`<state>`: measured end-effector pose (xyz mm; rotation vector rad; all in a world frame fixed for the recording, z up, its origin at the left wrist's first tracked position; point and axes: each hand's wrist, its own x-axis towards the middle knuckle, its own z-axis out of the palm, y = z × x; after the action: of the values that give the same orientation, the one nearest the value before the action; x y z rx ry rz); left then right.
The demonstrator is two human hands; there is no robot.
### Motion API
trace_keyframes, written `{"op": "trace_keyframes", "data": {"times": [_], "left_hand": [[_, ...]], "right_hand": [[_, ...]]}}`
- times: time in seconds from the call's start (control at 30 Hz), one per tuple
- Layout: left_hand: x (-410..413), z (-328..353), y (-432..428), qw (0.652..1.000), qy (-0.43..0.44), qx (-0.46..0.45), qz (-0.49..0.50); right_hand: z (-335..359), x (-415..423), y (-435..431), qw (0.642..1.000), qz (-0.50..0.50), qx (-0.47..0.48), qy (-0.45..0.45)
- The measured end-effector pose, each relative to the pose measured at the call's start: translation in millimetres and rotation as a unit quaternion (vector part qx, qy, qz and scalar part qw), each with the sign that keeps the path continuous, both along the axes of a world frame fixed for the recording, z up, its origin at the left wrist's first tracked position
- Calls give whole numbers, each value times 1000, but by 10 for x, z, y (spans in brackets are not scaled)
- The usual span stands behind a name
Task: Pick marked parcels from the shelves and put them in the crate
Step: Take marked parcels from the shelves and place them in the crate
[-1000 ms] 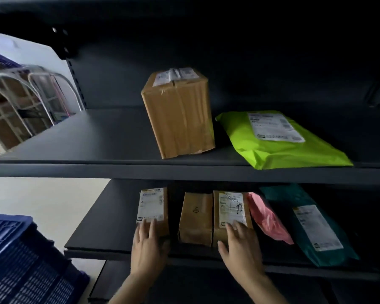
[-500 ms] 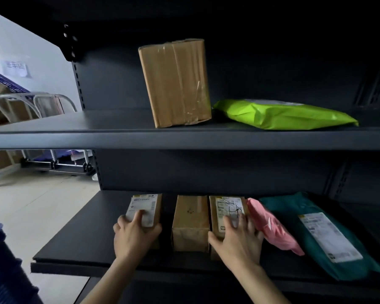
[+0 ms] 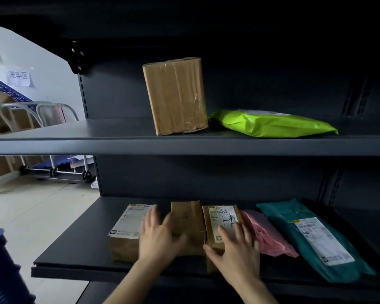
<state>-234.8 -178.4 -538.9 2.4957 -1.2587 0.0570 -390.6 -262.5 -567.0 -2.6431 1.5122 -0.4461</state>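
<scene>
Three cardboard boxes stand on the lower shelf [image 3: 75, 244]. The right one, a labelled box with pen marks [image 3: 221, 218], sits under my right hand [image 3: 236, 251], which grips it: thumb on its front left corner, fingers over its top and right side. Its front end sticks out past its neighbours. My left hand [image 3: 158, 238], blurred with spread fingers, lies between the left labelled box [image 3: 125, 231] and the plain middle box [image 3: 188, 222], touching the middle one. The blue crate [image 3: 0, 266] shows at the bottom left.
A pink mailer [image 3: 268, 235] and a teal labelled mailer [image 3: 316, 240] lie right of the boxes. On the upper shelf [image 3: 75, 141] stand a tall taped cardboard box [image 3: 176, 95] and a lime green mailer [image 3: 272, 125]. Metal carts stand on the floor at left.
My left hand has slid right off the left labelled box towards the middle box. My right hand stays on the pen-marked box, which has come forward. The view has dropped lower.
</scene>
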Motion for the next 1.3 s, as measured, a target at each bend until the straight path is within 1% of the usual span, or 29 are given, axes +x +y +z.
{"op": "trace_keyframes", "data": {"times": [0.07,0.1,0.17,0.2,0.23,0.33,0.37,0.4,0.43,0.5,0.53,0.57,0.6,0.7,0.73,0.9,0.97,1.0,1.07,1.13,1.2,1.23,1.3], "left_hand": [[-237,-28,-213,999,22,15,-26],[-307,-53,-305,999,31,32,-23],[-365,-98,-424,997,45,67,7],[-369,-113,-454,996,50,74,22],[-368,-120,-462,995,54,72,34],[-351,-116,-412,996,81,14,39],[-332,-130,-377,993,113,-20,32],[-313,-141,-333,984,163,-64,26],[-286,-158,-277,966,233,-112,18],[-238,-185,-150,903,377,-205,7],[-208,-214,-87,873,427,-236,7],[-175,-241,-29,852,458,-253,12],[-145,-268,25,840,475,-262,17],[-78,-331,125,813,504,-290,19],[-67,-328,145,809,507,-298,13],[-48,-291,128,829,475,-294,2],[-51,-294,107,836,470,-285,8],[-57,-300,96,840,464,-279,14],[-77,-309,78,860,431,-272,24],[-125,-278,65,905,336,-259,31],[-219,-218,55,945,209,-251,15],[-293,-185,42,957,151,-245,-3],[-472,-139,-4,972,61,-221,-53]], "right_hand": [[5,-48,18,1000,-15,-18,-9],[10,-80,24,1000,-24,-13,4],[40,-153,18,998,-48,-30,12],[57,-193,-9,997,-64,-34,-11],[66,-231,-39,997,-72,-7,-12],[-39,-264,-106,996,-88,3,-21],[-27,-263,-92,996,-90,1,-18],[-46,-258,-94,996,-88,-7,-14],[-49,-257,-88,996,-86,-11,-9],[-51,-257,-74,997,-80,-13,-12],[-53,-255,-66,997,-80,-15,-17],[-55,-248,-55,997,-78,-15,-19],[-56,-237,-38,997,-75,-16,-21],[-80,-187,13,998,-64,-5,-22],[-85,-173,30,998,-63,3,-19],[-101,-169,47,998,-51,3,-34],[-118,-182,46,998,-33,-37,-32],[-123,-187,46,999,-23,-33,-21],[-102,-212,39,998,-14,-35,-46],[-67,-307,-55,991,-19,-52,-126],[-44,-483,-260,980,-41,-55,-189],[-46,-596,-389,979,-53,-42,-195],[-105,-798,-627,985,-78,-24,-154]]}}
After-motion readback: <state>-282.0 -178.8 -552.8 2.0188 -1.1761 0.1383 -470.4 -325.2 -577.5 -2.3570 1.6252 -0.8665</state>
